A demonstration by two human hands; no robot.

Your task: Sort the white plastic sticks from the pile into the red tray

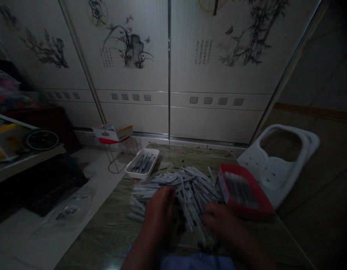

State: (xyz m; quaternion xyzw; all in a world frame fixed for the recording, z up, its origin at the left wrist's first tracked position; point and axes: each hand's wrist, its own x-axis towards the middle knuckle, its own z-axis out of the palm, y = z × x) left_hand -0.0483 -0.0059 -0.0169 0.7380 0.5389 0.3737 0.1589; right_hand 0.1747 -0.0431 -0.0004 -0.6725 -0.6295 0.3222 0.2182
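Observation:
A loose heap of slim, clear pen barrels (187,183) covers the middle of the table. Over its left part, my left hand (160,205) has its fingers curled together; what they pinch, if anything, is too dark to make out. At the heap's right front side is my right hand (220,221), closed with its fingertips by the barrels; its grip is hidden. Small black pieces (180,221) lie between my hands. Many similar barrels stand packed in a red basket (263,193) just beyond my right hand. A white tray (147,174) behind the heap holds dark-tipped pens.
The wood-patterned table (106,221) extends toward me. White folding stools (288,187) lean at its right. Behind it on the left, an open box (106,134) sits on a red stool (108,141). A plastic bag (69,210) lies on the floor. Sliding doors (134,116) close off the back.

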